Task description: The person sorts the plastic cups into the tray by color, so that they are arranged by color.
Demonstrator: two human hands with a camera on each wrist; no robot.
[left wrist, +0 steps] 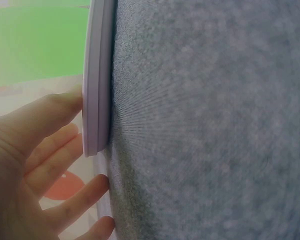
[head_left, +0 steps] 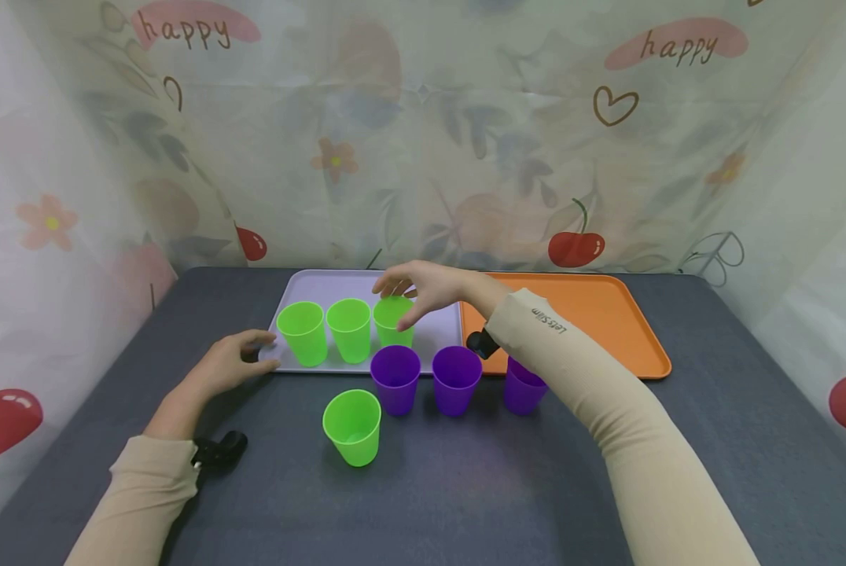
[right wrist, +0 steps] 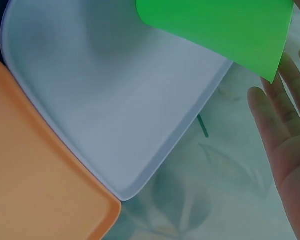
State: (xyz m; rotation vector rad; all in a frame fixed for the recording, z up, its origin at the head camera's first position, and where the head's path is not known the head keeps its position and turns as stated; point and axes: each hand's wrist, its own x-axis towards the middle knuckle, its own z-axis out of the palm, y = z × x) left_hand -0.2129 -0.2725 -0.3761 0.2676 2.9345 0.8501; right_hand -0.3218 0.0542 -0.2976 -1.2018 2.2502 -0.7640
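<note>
Three bright green, round, plastic-looking cups [head_left: 350,330] are lined up, mouths up, on a flat lilac tray with a raised rim [head_left: 437,334]. The rightmost green cup of that row [head_left: 386,326] is reached around by the right hand [head_left: 433,284], with the thumb at the near side and the fingers at the far side, likely so that the cup can be steadied from both sides. No tight grip is shown: the fingers are spread and nearly straight, and whether the cup is touched cannot be told. The left hand [head_left: 228,362] is placed at the tray's near left corner with loose fingers; the rim seems to be touched but not squeezed, maybe to stop any sliding. In front, on the dark grey table [head_left: 430,503], three deep purple cups [head_left: 457,385] of the same shape are stood in a row, the right one partly hidden by a beige sleeve [head_left: 617,409]. A fourth green cup [head_left: 354,428] is stood alone, nearer still. A flat orange tray [head_left: 593,306] is set against the lilac tray's right side.
</note>
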